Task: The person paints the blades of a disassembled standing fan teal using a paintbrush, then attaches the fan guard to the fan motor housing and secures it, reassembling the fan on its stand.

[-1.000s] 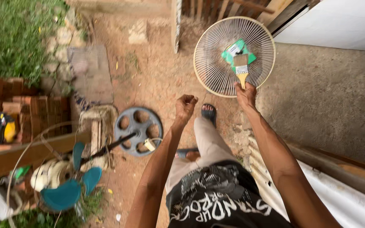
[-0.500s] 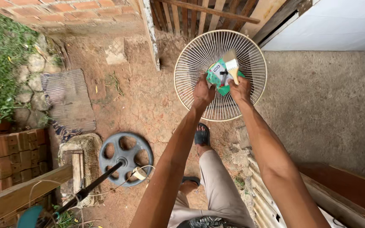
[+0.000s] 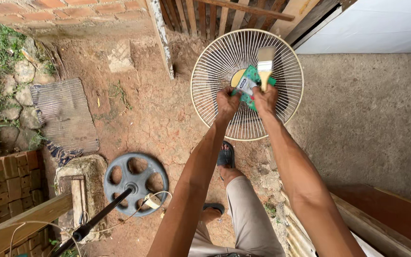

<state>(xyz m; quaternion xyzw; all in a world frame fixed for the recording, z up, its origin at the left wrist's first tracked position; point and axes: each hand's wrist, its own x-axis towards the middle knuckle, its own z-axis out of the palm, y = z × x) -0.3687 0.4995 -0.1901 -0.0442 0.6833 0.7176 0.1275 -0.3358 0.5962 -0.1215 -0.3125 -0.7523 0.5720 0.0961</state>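
Note:
A round cream wire fan grille (image 3: 281,62) lies on the dirt ground ahead of me. Over its centre both my hands meet on a small green packet (image 3: 249,82). My left hand (image 3: 227,101) pinches the packet's left side. My right hand (image 3: 265,98) grips the packet's right side together with a paintbrush (image 3: 265,61), whose pale bristles point up and away from me. The grille's yellowish hub shows just behind the packet.
A grey round fan base (image 3: 135,183) with a black pole and cord lies lower left, beside a stone block (image 3: 79,188). A ribbed mat (image 3: 65,116), bricks (image 3: 6,185), a wooden fence (image 3: 210,14) and a concrete slab (image 3: 372,114) surround me. My sandalled foot (image 3: 225,157) stands below the grille.
My left hand rose from near my knee to the packet at the grille. The view tilted forward, so the grille and fence now fill more of it.

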